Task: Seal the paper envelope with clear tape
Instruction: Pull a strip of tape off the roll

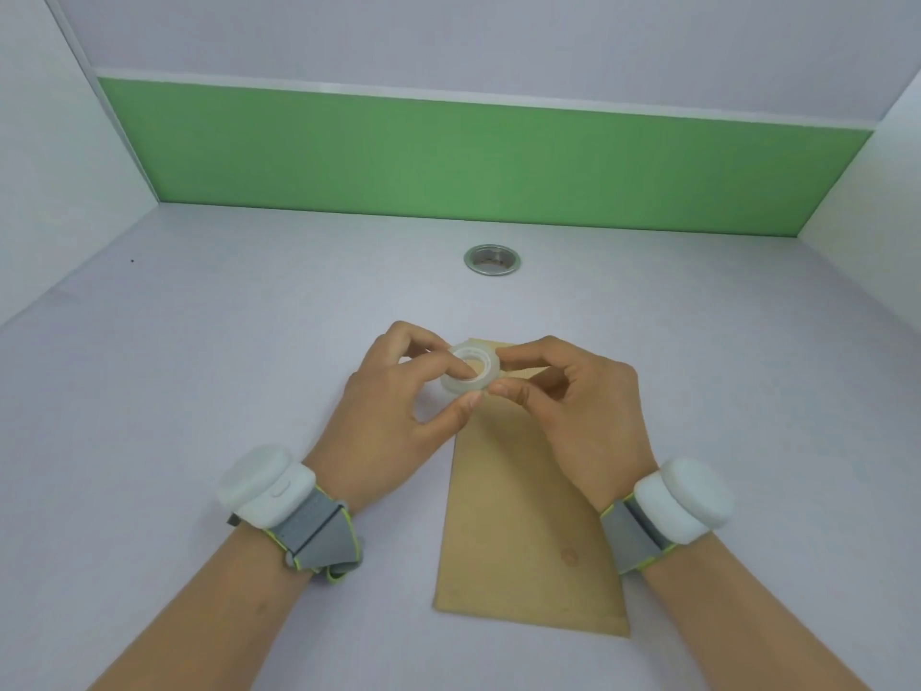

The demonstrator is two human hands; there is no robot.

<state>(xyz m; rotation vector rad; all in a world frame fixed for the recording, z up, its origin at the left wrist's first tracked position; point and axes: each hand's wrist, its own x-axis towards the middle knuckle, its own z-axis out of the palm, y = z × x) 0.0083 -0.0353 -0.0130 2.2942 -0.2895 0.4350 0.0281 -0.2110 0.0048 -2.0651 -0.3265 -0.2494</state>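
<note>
Spreading pale across the lower frame, the desk point(199, 366) is boxed by a green back panel point(448, 157) and white side walls, with a metal grommet point(492, 260) at centre. Open desk lies wide to left and right of the brown envelope point(523, 541), flat at lower centre, its long axis running from the bottom edge toward the grommet. Over its far end, the left hand point(393, 416) and right hand point(578, 406) both pinch the clear tape roll point(471, 371).

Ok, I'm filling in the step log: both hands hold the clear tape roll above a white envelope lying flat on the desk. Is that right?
Not quite: the envelope is brown paper, not white. The head view shows it lying flat on the pale desk, with the left hand and the right hand both holding the clear tape roll above its far end.
</note>
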